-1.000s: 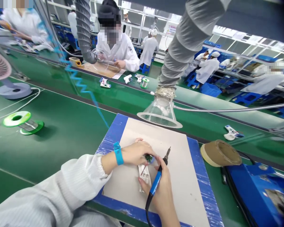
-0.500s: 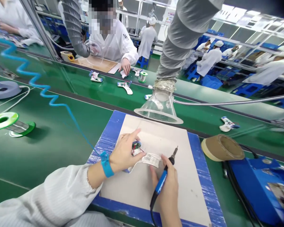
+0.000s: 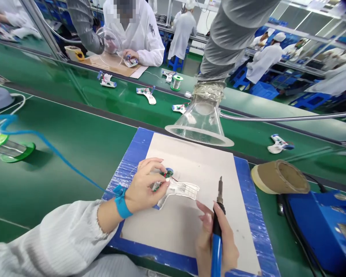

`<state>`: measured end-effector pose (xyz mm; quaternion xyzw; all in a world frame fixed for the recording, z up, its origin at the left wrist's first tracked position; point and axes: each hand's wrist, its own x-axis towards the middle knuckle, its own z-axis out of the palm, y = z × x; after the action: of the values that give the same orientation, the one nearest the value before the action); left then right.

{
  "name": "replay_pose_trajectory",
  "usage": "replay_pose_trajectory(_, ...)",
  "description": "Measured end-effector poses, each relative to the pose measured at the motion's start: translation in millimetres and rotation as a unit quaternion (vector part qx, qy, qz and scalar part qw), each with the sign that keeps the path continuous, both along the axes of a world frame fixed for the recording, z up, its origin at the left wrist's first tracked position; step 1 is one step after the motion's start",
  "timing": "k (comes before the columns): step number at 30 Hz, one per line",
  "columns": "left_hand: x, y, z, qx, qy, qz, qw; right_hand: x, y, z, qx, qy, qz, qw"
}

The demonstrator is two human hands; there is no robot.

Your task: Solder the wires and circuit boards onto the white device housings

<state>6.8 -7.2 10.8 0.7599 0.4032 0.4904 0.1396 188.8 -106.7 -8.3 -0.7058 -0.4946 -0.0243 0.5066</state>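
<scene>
A white pistol-shaped plastic housing (image 3: 183, 189) with a small green circuit board (image 3: 168, 173) and red wires lies on the light work board (image 3: 161, 234). My left hand (image 3: 147, 184) is closed at its wider end, thumb and fingertips pinched by the wires and partly covering the board. A fine strand, too thin to identify surely, shows behind those fingers. In my right hand (image 3: 219, 238) is a soldering iron (image 3: 216, 246) with a blue handle, its tip pointing up and away, apart from the housing. A blue wrist strap (image 3: 123, 202) circles my left wrist.
A clear fume hood (image 3: 202, 127) hangs above the board's far edge. Right of it stand a brown tape roll (image 3: 279, 177) and a blue soldering stand (image 3: 314, 227). Solder spools (image 3: 15, 151) sit left. Similar housings (image 3: 146, 94) lie on the green belt; a co-worker (image 3: 135, 34) sits opposite.
My right hand has drawn back from the housing toward me and right, with the iron now more upright. My left fingers have curled into a pinch. The view has shifted slightly.
</scene>
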Motion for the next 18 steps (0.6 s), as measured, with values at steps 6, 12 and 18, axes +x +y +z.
replay_pose_trajectory(6, -1, 0, 2.4, -0.026, -0.012, 0.017, 0.999, 0, -11, 9.1, 0.046, -0.008, 0.074, 0.996)
replay_pose_trajectory(12, -2, 0, 3.7, -0.033, -0.028, 0.024, 0.999, 5, -26, 12.6, -0.047, -0.053, 0.067, 0.995)
replay_pose_trajectory(18, -2, -1, 5.1, -0.043, -0.026, 0.015, 0.999, 4, -20, 19.8, -0.019, -0.099, 0.117, 0.988)
